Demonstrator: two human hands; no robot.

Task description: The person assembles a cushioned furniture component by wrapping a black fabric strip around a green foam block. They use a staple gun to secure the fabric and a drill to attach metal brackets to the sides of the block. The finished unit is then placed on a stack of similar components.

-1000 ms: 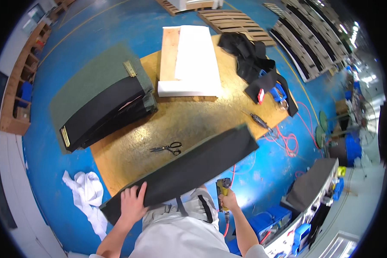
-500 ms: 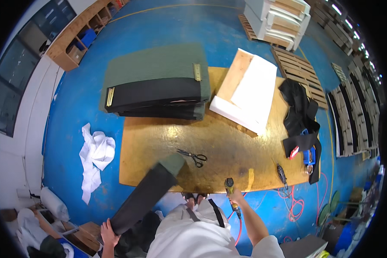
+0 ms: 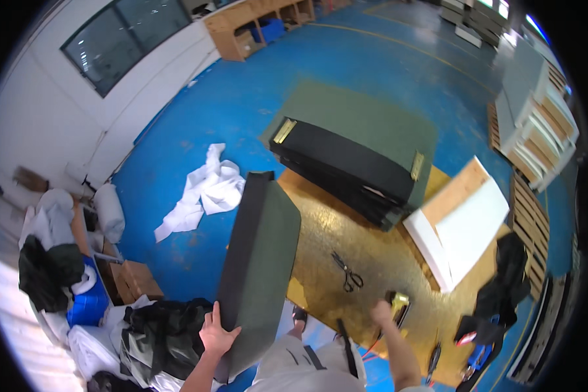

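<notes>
Green-and-black panel (image 3: 262,261) tilts at the left edge of the tabletop (image 3: 320,261), your left hand (image 3: 219,332) clamped on its black side; your right hand (image 3: 383,313) is at a yellow-and-black tool (image 3: 400,301), grip impossible to tell. You appear to be positioning; moving this long, matte, seemingly cloth-covered panel calls for firm support.

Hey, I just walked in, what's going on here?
Someone's left hand is on a dark panel at the table's left side. The right hand is at a yellow tool; its grip is unclear. Scissors lie on the table, near a green-and-black block and a white block.
</notes>
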